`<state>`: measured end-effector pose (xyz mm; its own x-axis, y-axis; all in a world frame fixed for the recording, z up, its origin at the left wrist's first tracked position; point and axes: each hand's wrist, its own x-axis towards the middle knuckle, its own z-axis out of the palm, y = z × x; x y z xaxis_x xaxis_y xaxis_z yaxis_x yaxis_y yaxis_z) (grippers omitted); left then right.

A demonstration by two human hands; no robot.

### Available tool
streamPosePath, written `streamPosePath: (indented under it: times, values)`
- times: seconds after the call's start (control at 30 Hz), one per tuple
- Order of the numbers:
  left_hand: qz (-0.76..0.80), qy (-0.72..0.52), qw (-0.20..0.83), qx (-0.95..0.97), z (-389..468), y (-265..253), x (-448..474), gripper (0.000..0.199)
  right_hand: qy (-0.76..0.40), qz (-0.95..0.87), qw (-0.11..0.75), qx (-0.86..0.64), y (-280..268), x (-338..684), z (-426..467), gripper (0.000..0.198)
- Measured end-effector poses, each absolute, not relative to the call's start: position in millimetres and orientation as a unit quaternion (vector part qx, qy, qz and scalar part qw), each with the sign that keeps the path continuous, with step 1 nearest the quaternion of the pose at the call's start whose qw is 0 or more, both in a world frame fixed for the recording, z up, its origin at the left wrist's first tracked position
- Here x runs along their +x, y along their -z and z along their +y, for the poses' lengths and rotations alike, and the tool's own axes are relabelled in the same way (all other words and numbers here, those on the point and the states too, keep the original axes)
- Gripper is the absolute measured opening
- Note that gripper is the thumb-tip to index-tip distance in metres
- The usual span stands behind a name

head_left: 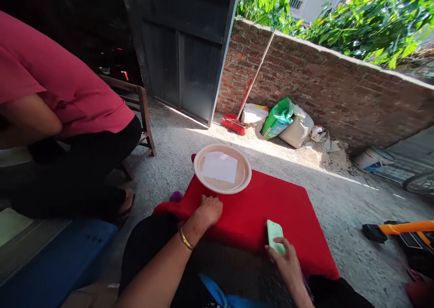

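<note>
A red cloth-covered board [264, 208] lies low in front of me on the concrete ground. On its far left corner stands a shallow beige bowl [200, 161] of water with a white sheet [219, 167] lying in it. My left hand [207, 210], with a gold bangle at the wrist, rests fingers curled on the red surface just below the bowl and holds nothing. My right hand [288, 262] rests its fingers on the near end of a small pale green flat object [274, 235], which lies on the red surface.
Another person in a pink top [57, 86] crouches at the left by a wooden chair [140, 104]. A red broom [237, 118] and sacks [288, 120] lean on the brick wall [339, 86]. A blue bin [57, 258] sits near left; an orange-handled tool [396, 229] lies at the right.
</note>
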<state>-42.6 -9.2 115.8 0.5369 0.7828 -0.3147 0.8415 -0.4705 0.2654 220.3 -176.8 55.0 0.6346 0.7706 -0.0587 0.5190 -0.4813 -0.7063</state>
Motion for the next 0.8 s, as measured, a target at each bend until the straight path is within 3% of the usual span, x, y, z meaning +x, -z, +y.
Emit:
streamPosePath:
  times: [0.1, 0.23, 0.5, 0.7, 0.8]
  values:
    - [0.474, 0.07, 0.192, 0.856, -10, -125, -44, 0.051, -0.289, -0.519, 0.327, -0.735, -56, 152, -166, 0.028]
    - [0.458, 0.071, 0.193, 0.865, -15, -135, -43, 0.048, -0.393, -0.591, 0.288, -0.643, -64, 120, -164, 0.026]
    - [0.396, 0.073, 0.224, 0.888, -22, -139, -34, 0.038, -0.314, -0.491, 0.334, -0.741, -73, 169, -168, 0.029]
    - [0.48, 0.065, 0.189, 0.854, -1, -142, -62, 0.043, -0.166, -0.407, 0.345, -0.829, -70, 231, -148, 0.056]
    - [0.524, 0.062, 0.17, 0.832, 7, -140, -75, 0.043, -0.142, -0.394, 0.31, -0.853, -63, 233, -137, 0.056]
